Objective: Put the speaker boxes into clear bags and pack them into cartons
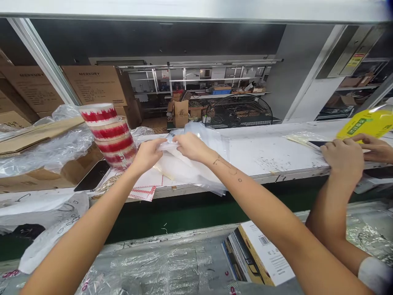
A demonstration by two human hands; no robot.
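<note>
A clear plastic bag (193,166) is stretched between my hands above the white shelf. My left hand (149,153) pinches one side of its edge. A short way to the right, my right hand (192,146) grips the same edge with curled fingers. More translucent plastic bags (216,141) lie under and behind my right hand. White sheets with a red striped border (144,192) stick out below the bag at the shelf's front edge. Left of my hands leans a stack of red-and-white tape rolls (112,137).
At the right, a co-worker's hands (344,153) are near a yellow bottle (368,123) and a dark flat item. Cardboard boxes (95,86) stand at the left. Below the shelf, a box with a barcode (265,254) lies on a plastic-covered surface (172,262). A black fan (239,111) stands behind.
</note>
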